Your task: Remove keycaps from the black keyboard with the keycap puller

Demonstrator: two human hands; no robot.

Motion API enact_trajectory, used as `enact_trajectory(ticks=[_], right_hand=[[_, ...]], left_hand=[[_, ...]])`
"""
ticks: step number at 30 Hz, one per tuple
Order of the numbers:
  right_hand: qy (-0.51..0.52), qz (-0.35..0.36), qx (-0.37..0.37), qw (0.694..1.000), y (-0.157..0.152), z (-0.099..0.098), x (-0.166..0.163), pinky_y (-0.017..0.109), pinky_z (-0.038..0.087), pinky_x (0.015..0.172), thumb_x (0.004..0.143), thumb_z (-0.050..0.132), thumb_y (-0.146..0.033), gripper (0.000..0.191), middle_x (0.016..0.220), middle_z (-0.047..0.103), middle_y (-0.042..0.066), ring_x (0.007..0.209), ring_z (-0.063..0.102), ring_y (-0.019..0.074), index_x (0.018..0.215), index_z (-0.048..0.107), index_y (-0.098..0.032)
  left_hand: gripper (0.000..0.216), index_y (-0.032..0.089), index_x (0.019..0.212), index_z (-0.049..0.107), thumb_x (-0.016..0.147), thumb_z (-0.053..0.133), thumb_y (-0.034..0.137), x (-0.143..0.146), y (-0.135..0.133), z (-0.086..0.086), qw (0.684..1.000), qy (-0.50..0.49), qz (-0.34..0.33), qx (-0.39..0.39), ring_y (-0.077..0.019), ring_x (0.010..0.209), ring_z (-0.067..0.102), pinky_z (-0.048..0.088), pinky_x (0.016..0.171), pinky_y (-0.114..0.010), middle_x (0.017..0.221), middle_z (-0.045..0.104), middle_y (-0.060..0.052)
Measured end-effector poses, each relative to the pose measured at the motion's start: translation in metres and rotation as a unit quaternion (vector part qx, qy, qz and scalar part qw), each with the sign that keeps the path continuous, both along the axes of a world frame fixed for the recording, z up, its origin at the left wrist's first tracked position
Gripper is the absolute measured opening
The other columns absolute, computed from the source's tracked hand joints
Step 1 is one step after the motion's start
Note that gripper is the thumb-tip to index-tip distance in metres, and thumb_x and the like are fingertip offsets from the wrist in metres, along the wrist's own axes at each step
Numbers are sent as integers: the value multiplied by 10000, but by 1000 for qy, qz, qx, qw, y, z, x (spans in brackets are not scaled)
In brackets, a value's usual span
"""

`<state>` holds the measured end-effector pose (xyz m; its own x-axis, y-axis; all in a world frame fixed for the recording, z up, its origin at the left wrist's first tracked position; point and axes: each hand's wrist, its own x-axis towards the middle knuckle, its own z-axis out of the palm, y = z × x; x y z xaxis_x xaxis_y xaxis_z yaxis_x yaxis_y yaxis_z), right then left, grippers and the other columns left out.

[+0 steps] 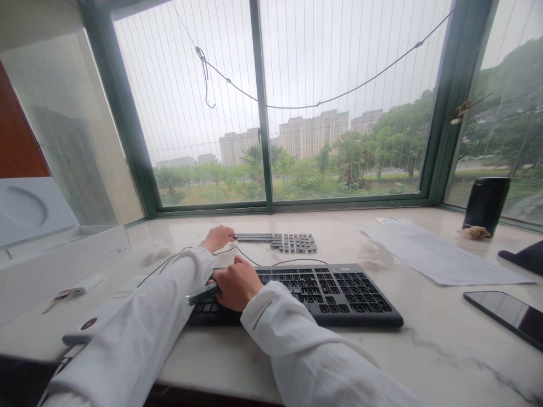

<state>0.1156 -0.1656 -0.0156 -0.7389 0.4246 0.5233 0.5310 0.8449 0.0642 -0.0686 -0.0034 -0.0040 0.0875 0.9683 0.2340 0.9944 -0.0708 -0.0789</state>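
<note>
A black keyboard (328,291) lies on the pale marble-look counter, many of its key positions bare of caps. Behind it, loose dark keycaps (292,242) are laid out in rows. My left hand (218,238) reaches past the keyboard to the left end of those rows, its fingers closed at a keycap there; the fingertips are partly hidden. Over the keyboard's left part, my right hand (238,284) is wrapped round a slim dark tool (203,294) with a metallic tip pointing left. The tool's exact kind is unclear.
A black cable (250,257) runs behind the keyboard. Printed paper (441,254), a phone (509,314) and a black cylinder (486,204) are on the right. Crumpled plastic (375,252) lies behind the keyboard. On the left stand a white box (85,249) and a white device (97,316).
</note>
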Motion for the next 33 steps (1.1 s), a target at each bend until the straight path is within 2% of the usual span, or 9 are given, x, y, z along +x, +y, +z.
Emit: enact_trajectory(ticks=[12, 21, 33], right_hand=[[6, -3, 11, 1000, 1, -1, -1, 339, 380, 790, 828, 518, -322, 236, 682, 704, 91, 598, 637, 194, 771, 677, -158], [9, -1, 13, 1000, 1, -1, -1, 338, 386, 782, 816, 517, -315, 232, 669, 697, 94, 593, 630, 193, 764, 677, -155], [2, -6, 5, 1000, 0, 0, -1, 342, 377, 791, 815, 512, -313, 227, 697, 705, 92, 608, 633, 190, 795, 677, -159]], left_hand=[[210, 292, 960, 721, 786, 615, 343, -2, 12, -8, 1000, 0, -4, 2, -233, 929, 652, 481, 806, -308, 979, 730, -31], [275, 299, 1048, 704, 790, 610, 325, -5, 15, -12, 1000, 0, 8, 10, -226, 956, 653, 489, 846, -309, 1032, 723, -50], [228, 284, 953, 727, 784, 578, 252, -4, 10, -10, 1000, -2, -8, 8, -233, 937, 659, 498, 822, -314, 989, 732, -45]])
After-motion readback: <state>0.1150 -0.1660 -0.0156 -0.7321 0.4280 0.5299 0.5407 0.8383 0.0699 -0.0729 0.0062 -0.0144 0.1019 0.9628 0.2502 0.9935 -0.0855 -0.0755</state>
